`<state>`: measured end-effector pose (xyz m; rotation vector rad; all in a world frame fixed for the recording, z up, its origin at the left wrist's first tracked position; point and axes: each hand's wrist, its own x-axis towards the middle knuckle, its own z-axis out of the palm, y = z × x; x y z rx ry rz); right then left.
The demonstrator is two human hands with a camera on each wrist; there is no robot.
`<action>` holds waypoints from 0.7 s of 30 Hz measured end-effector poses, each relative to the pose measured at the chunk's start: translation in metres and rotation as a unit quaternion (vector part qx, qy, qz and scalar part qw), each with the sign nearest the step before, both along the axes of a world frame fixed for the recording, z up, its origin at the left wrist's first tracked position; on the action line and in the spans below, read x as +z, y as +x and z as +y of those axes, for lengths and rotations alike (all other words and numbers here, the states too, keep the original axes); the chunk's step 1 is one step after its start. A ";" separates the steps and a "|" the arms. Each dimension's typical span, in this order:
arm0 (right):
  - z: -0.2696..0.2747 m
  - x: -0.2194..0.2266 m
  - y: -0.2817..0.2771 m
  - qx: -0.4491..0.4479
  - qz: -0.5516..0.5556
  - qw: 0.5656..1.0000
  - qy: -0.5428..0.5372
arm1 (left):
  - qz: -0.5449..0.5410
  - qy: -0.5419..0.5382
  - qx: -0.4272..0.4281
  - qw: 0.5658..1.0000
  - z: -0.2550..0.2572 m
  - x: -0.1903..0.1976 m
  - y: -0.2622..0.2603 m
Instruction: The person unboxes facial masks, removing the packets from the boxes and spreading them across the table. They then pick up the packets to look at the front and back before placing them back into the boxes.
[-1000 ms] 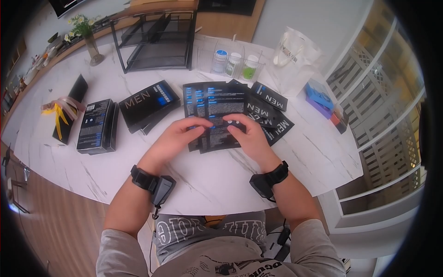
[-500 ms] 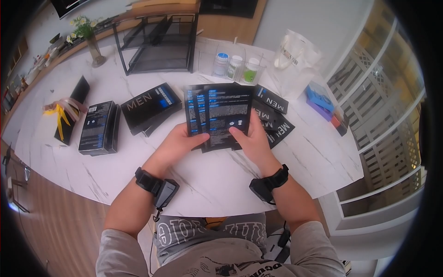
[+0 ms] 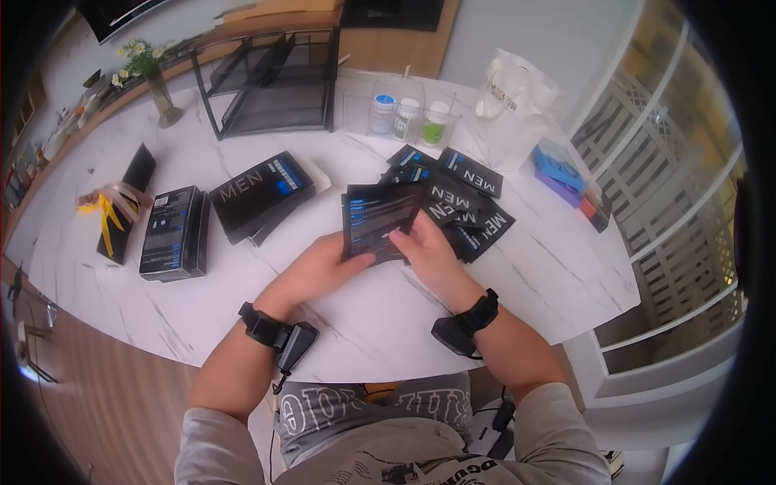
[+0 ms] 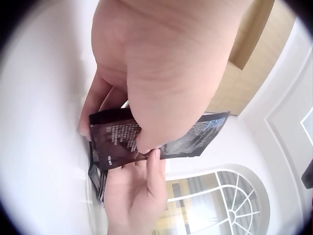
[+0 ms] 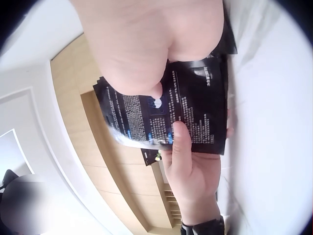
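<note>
2 hands [image 3: 319, 267] [image 3: 436, 255], 1 table [image 3: 388, 339], 3 bottles [image 3: 406, 121]. Also 1 vase [image 3: 164, 101], 1 mesh rack [image 3: 279, 105], 1 white bag [image 3: 505, 121], 1 ribboned box [image 3: 139, 172]. Coloured boxes [image 3: 556, 166], at least 3. Black boxes [image 3: 259, 186], 4 minimum. Loose MEN packets [image 3: 473, 174]: 4+, tbh too much overlap. Held packets [image 3: 376, 218]: more than one, can't tell exactly.

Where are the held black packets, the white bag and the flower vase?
Held black packets [image 3: 376, 217], head view: printed face of the uppermost packet.
White bag [image 3: 520, 117], head view: middle of its side.
Flower vase [image 3: 162, 99], head view: its body.
</note>
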<state>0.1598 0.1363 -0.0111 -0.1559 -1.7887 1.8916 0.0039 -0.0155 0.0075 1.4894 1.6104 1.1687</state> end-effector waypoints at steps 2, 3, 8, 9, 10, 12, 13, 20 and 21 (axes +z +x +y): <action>-0.004 0.006 0.003 0.012 0.016 1.000 0.001 | -0.024 0.008 -0.024 0.999 0.000 -0.006 -0.001; -0.003 0.007 0.003 0.019 0.015 1.000 -0.001 | -0.062 -0.007 -0.028 0.998 0.001 -0.009 -0.001; -0.009 0.003 -0.004 -0.051 0.090 0.994 0.031 | -0.031 -0.071 -0.008 0.997 0.006 -0.009 0.002; -0.008 0.002 -0.004 -0.048 0.060 0.996 0.038 | -0.021 -0.054 0.007 0.998 0.005 -0.005 0.004; -0.006 0.001 -0.002 -0.043 0.030 0.998 0.045 | -0.010 -0.037 0.023 0.999 0.002 0.006 0.010; -0.014 0.001 0.003 -0.031 -0.014 0.997 0.074 | 0.080 0.031 0.036 0.996 0.000 0.008 0.010; -0.019 0.002 0.003 -0.026 -0.004 0.995 0.093 | 0.158 0.082 0.032 0.983 0.002 0.002 0.009; -0.033 0.011 0.009 -0.099 -0.040 0.989 0.100 | 0.111 0.082 -0.032 0.990 -0.004 0.011 0.014; -0.031 0.008 0.006 -0.119 0.009 0.992 0.052 | 0.081 0.060 -0.032 0.994 -0.004 0.012 0.011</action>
